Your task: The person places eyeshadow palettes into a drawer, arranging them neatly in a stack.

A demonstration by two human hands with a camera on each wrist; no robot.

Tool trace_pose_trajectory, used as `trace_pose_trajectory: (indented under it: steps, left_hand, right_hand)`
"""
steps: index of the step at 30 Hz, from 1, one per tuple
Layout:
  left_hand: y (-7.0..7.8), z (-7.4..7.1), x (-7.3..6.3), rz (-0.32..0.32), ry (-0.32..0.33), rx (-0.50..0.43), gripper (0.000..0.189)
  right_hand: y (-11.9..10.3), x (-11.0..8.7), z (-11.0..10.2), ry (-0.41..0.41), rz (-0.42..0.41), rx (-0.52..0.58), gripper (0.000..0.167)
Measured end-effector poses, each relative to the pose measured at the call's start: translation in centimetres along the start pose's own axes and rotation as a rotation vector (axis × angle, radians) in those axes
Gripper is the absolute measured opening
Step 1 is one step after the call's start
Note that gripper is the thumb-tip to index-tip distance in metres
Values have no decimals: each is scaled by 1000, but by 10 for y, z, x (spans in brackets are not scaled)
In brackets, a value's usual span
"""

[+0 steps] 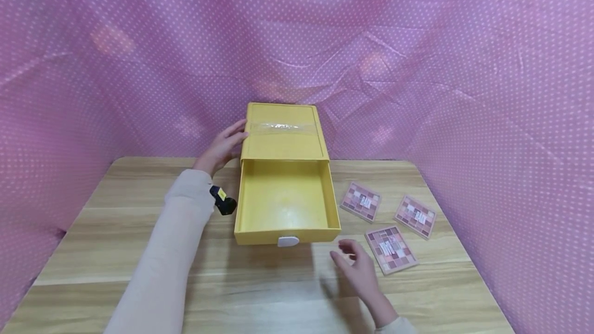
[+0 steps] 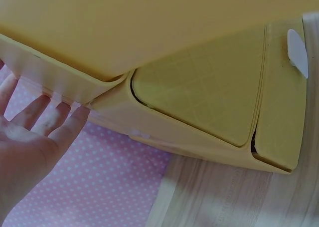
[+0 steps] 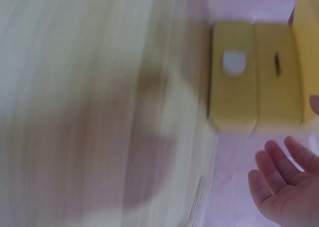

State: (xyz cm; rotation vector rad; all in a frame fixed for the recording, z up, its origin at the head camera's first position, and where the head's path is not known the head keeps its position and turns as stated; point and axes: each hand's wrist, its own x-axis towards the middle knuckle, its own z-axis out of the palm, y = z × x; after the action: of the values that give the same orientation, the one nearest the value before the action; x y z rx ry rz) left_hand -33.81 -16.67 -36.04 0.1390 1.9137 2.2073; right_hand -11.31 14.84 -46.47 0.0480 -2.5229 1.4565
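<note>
Drawer cabinet: a yellow plastic unit (image 1: 285, 146) at the back of the wood-grain counter (image 1: 111, 267), before a pink polka-dot cloth (image 1: 297, 30).
Top drawer: pulled well out toward the person; its floor (image 1: 286, 195) shows bare, and a white handle (image 1: 288, 241) sits on its front.
Lower fronts: both look closed in the blurred right wrist view; the bottom drawer front (image 3: 233, 100) has a white handle, the middle drawer front (image 3: 277, 100) only a dark mark.
Left grip: the left hand (image 1: 221, 151) rests its extended fingers against the cabinet's left side, clasped round nothing.
Right grip: the right hand (image 1: 363, 270) is empty, fingers loosely bent, thumb apart, near the drawer's front right corner and just beside the nearest palette.
Eyeshadow palettes: three lie flat right of the drawer, a near one (image 1: 391, 249), a middle one (image 1: 361, 201) and a far-right one (image 1: 415, 216).
Progress: drawing out the top drawer looks done; nothing has been put in it, and all three palettes are outside.
Palette lettering: white capitals on two seem to begin "BA"; the rest, and the near one's word, cannot be read surely.
Wrist camera: its yellow label (image 1: 221, 194) is too small to read.
</note>
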Motion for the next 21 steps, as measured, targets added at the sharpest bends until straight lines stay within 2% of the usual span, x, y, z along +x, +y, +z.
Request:
trace_pose_trajectory:
  steps: [5, 11, 15, 21]
  left_hand:
    - [0, 0, 0, 1, -11, -12, 55]
    - [-1, 5, -5, 10, 4, -10, 55]
    - [-1, 9, -10, 13, 18, 0, 54]
    - [-3, 14, -18, 15, 27, -7, 54]
  right_hand:
    - [28, 5, -31, 2, 76, -178, 56]
    - [60, 4, -60, 0, 72, -380, 83]
    - [82, 1, -74, 8, 77, -470, 100]
    - [103, -6, -93, -56, 240, -522, 115]
